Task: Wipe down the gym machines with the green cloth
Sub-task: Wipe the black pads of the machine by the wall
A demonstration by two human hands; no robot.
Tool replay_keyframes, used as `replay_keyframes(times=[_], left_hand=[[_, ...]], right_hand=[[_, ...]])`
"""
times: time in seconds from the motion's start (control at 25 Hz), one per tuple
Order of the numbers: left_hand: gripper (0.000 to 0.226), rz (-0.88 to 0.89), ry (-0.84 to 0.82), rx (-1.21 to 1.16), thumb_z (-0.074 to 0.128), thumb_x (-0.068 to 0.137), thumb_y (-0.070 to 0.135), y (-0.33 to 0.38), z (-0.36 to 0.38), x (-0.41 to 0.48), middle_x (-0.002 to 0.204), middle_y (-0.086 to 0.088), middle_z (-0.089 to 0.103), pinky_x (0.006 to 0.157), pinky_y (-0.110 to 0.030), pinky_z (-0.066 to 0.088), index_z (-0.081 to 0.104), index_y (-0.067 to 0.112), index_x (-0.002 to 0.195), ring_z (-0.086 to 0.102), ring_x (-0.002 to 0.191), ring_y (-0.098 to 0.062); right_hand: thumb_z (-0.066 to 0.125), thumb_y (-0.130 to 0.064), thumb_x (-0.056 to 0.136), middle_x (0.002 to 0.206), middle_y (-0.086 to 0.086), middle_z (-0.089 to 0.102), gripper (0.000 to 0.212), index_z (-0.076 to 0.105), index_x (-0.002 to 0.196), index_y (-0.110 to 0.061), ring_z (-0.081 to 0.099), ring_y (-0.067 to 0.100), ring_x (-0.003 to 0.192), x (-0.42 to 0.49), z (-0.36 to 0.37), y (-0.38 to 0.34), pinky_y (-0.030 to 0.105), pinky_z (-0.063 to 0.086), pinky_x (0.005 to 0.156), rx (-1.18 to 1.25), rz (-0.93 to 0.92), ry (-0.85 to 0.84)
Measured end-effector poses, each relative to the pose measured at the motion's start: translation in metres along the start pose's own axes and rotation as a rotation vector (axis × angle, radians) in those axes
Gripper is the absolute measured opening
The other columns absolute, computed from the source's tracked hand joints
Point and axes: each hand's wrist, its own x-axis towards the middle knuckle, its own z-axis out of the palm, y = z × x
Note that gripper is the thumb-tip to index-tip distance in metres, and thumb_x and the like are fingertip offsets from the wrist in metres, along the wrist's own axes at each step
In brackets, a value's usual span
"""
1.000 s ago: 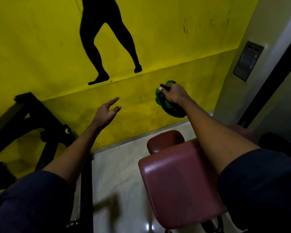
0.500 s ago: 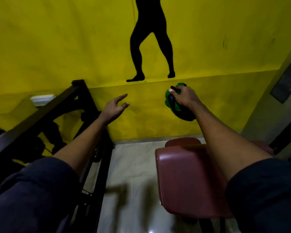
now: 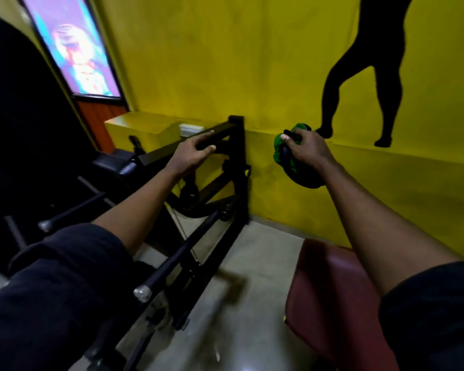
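A bunched green cloth (image 3: 302,176) hangs from my right hand (image 3: 307,148), which is closed around it in front of the yellow wall, clear of any machine. My left hand (image 3: 190,156) rests on the top bar of a black steel machine frame (image 3: 239,170), fingers over the bar and thumb under it. A maroon padded seat (image 3: 332,303) sits low at the right, below my right forearm.
A black rod with a silver end cap (image 3: 172,266) slants toward me from the frame. A black pad (image 3: 113,164) and a yellow ledge (image 3: 140,129) lie at the left, a bright poster (image 3: 78,46) above them. A black leg silhouette (image 3: 364,76) marks the wall. Pale floor lies between frame and seat.
My view has swung left, bringing the black frame to the middle. My left hand, open in the air before, now sits on the frame's top bar. The right hand still holds the cloth.
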Motion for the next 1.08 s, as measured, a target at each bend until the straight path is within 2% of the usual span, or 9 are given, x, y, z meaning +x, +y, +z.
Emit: replay_keyframes(times=[0.12, 0.2, 0.28, 0.36, 0.48, 0.6, 0.8, 0.92, 1.08], left_hand=[[0.05, -0.043, 0.071, 0.068, 0.061, 0.097, 0.037, -0.017, -0.052, -0.032, 0.141, 0.0, 0.055, 0.091, -0.016, 0.035, 0.051, 0.026, 0.145, 0.049, 0.13, -0.013], [0.049, -0.085, 0.133, 0.115, 0.062, 0.097, 0.036, -0.034, -0.09, -0.052, 0.138, -0.009, 0.059, 0.093, -0.021, 0.036, 0.052, 0.028, 0.144, 0.053, 0.128, -0.021], [0.049, -0.14, 0.183, 0.141, 0.063, 0.095, 0.035, -0.053, -0.126, -0.075, 0.126, -0.011, 0.066, 0.088, -0.021, 0.039, 0.053, 0.029, 0.143, 0.061, 0.115, -0.021], [0.049, -0.186, 0.219, 0.161, 0.063, 0.095, 0.034, -0.065, -0.154, -0.098, 0.121, -0.009, 0.067, 0.083, -0.021, 0.04, 0.053, 0.03, 0.142, 0.063, 0.102, -0.017], [0.05, -0.179, 0.251, 0.173, 0.061, 0.096, 0.034, -0.088, -0.193, -0.133, 0.141, -0.005, 0.055, 0.102, -0.024, 0.038, 0.05, 0.027, 0.145, 0.055, 0.122, -0.015], [0.052, -0.19, 0.247, 0.194, 0.058, 0.097, 0.035, -0.115, -0.224, -0.155, 0.15, -0.007, 0.048, 0.116, -0.041, 0.034, 0.046, 0.025, 0.147, 0.044, 0.137, -0.022], [0.053, -0.145, 0.256, 0.171, 0.057, 0.096, 0.036, -0.152, -0.262, -0.158, 0.149, -0.006, 0.049, 0.115, -0.047, 0.035, 0.046, 0.024, 0.147, 0.043, 0.138, -0.022], [0.054, -0.152, 0.218, 0.142, 0.057, 0.097, 0.035, -0.176, -0.271, -0.142, 0.151, -0.007, 0.047, 0.115, -0.048, 0.036, 0.044, 0.024, 0.148, 0.043, 0.138, -0.024], [0.053, -0.155, 0.194, 0.125, 0.057, 0.098, 0.033, -0.198, -0.267, -0.108, 0.151, -0.008, 0.046, 0.115, -0.047, 0.035, 0.044, 0.024, 0.148, 0.043, 0.138, -0.025]], right_hand=[[0.053, -0.055, 0.097, 0.125, 0.017, 0.065, 0.054, 0.065, 0.126, -0.011, 0.059, 0.035, 0.117, 0.004, 0.026, -0.044, 0.042, 0.05, 0.092, 0.024, -0.073, -0.046], [0.054, -0.054, 0.098, 0.129, 0.018, 0.063, 0.056, 0.063, 0.131, -0.01, 0.057, 0.035, 0.12, 0.003, 0.045, -0.081, 0.041, 0.049, 0.093, 0.042, -0.124, -0.073], [0.054, -0.053, 0.098, 0.133, 0.02, 0.06, 0.057, 0.061, 0.134, -0.01, 0.055, 0.036, 0.122, -0.001, 0.066, -0.118, 0.042, 0.047, 0.094, 0.059, -0.164, -0.093], [0.054, -0.053, 0.098, 0.128, 0.021, 0.063, 0.056, 0.063, 0.13, -0.009, 0.057, 0.037, 0.118, -0.005, 0.085, -0.147, 0.041, 0.048, 0.089, 0.056, -0.206, -0.114], [0.054, -0.052, 0.099, 0.117, 0.02, 0.067, 0.053, 0.066, 0.12, -0.005, 0.061, 0.037, 0.107, -0.018, 0.118, -0.193, 0.035, 0.044, 0.075, 0.054, -0.249, -0.133], [0.053, -0.052, 0.099, 0.12, 0.02, 0.065, 0.054, 0.065, 0.124, -0.006, 0.059, 0.037, 0.111, -0.031, 0.149, -0.234, 0.038, 0.046, 0.081, 0.061, -0.267, -0.165], [0.049, -0.061, 0.096, 0.119, 0.016, 0.065, 0.06, 0.064, 0.124, -0.01, 0.059, 0.033, 0.111, -0.03, 0.188, -0.291, 0.047, 0.052, 0.09, 0.06, -0.264, -0.164], [0.048, -0.065, 0.095, 0.118, 0.015, 0.063, 0.062, 0.064, 0.124, -0.013, 0.059, 0.032, 0.11, -0.017, 0.211, -0.316, 0.045, 0.052, 0.09, 0.026, -0.262, -0.164], [0.05, -0.06, 0.097, 0.127, 0.018, 0.054, 0.062, 0.057, 0.136, -0.013, 0.052, 0.034, 0.119, 0.004, 0.246, -0.331, 0.045, 0.047, 0.095, -0.015, -0.27, -0.187]])
